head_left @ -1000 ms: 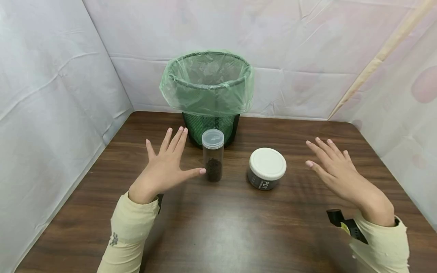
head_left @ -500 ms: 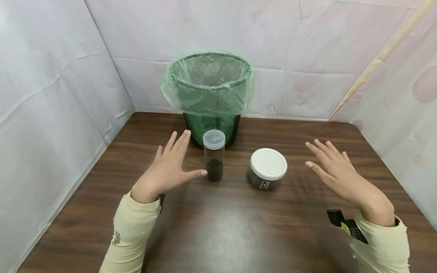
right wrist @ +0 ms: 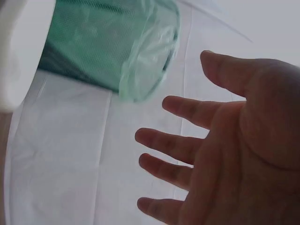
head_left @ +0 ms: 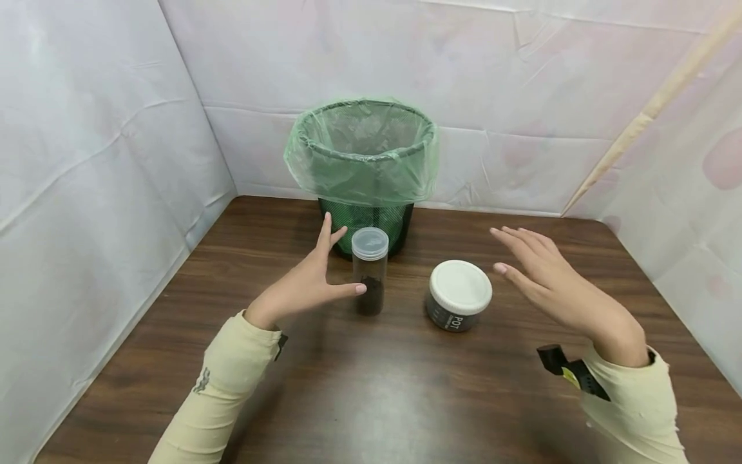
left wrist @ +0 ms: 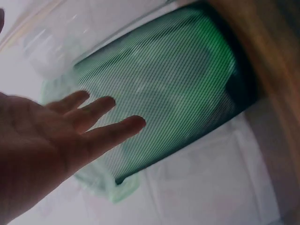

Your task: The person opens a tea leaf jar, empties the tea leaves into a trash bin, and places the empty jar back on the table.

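A clear plastic tube (head_left: 370,270) with a translucent lid stands upright on the table, dark material filling its lower part. My left hand (head_left: 307,280) is just left of it, thumb tip overlapping the tube in the head view and fingers extended toward its far side. Right of the tube stands a squat dark jar (head_left: 452,314) with a white screw lid (head_left: 460,286) and "POT" on its side. My right hand (head_left: 547,280) hovers to the jar's right, fingers straight, holding nothing. In the right wrist view the spread fingers (right wrist: 173,143) are apart from the white lid (right wrist: 21,51).
Behind the tube stands a mesh wastebasket (head_left: 371,216) lined with a green plastic bag (head_left: 365,177). White cloth walls (head_left: 243,58) enclose the dark wooden table (head_left: 371,399) at the back and sides.
My left hand has moved right, closer to the tube, with its fingers turned toward it. My right hand has moved left toward the jar. The head view has shifted slightly.
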A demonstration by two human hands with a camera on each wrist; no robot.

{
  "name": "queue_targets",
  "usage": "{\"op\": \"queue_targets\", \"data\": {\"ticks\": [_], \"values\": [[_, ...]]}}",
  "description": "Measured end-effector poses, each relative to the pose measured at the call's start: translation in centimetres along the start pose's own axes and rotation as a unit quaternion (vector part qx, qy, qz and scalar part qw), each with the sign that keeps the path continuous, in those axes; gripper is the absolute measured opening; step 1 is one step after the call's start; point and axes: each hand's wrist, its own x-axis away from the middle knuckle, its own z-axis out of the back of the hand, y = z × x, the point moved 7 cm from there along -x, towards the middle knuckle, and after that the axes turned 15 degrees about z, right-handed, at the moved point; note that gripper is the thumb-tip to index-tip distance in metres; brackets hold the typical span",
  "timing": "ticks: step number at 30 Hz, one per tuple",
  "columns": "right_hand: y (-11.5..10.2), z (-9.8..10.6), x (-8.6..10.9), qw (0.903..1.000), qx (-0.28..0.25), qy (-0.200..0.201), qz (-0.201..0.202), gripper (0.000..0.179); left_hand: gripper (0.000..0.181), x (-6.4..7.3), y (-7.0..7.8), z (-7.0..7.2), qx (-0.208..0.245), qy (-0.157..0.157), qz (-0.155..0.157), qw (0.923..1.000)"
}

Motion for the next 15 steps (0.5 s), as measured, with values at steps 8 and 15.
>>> {"op": "queue_targets", "data": {"ticks": [8,15], "values": [[-2.6,-0.9,-5.3,0.9970,0.028,-0.017,0.070,0.051,0.122,-1.0,-0.4,-2.0,0.062,-0.036,0.005,0.9974],[-3.8,-3.4,-9.2,0.9889,0.030,-0.054,0.135,0.058,0.127,-2.6,-0.9,-2.8,0.137,-0.006,0.022,0.9903]]}}
